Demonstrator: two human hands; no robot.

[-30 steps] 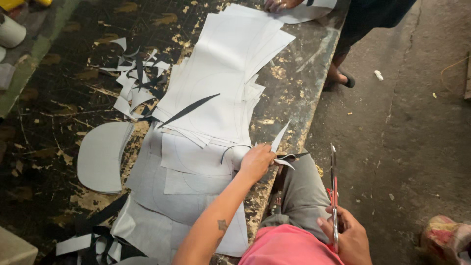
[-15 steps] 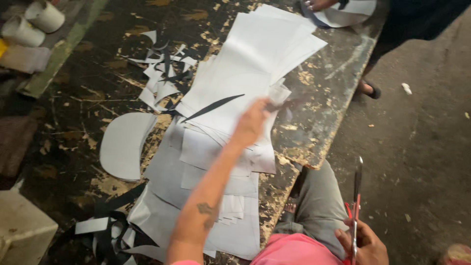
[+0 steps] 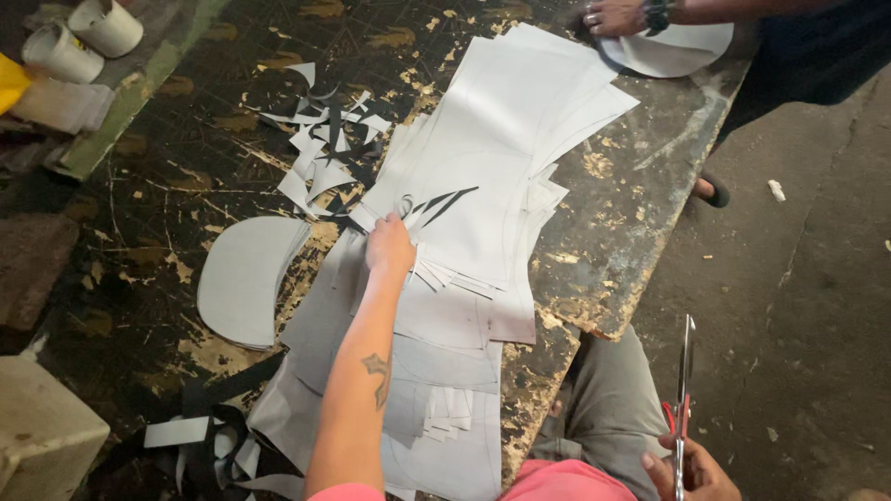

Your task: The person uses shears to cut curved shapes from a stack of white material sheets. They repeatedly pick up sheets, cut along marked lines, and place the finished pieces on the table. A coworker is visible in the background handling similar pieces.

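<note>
At the centre of the frame the left hand rests on the stack of white cut paper sheets spread over the worn dark desk, its fingers closed on the edge of a sheet. At the lower right, off the desk, the right hand grips red-handled metal scissors pointing upward. A grey half-round paper piece lies left of the stack, and another person's hand presses a sheet at the top right.
</note>
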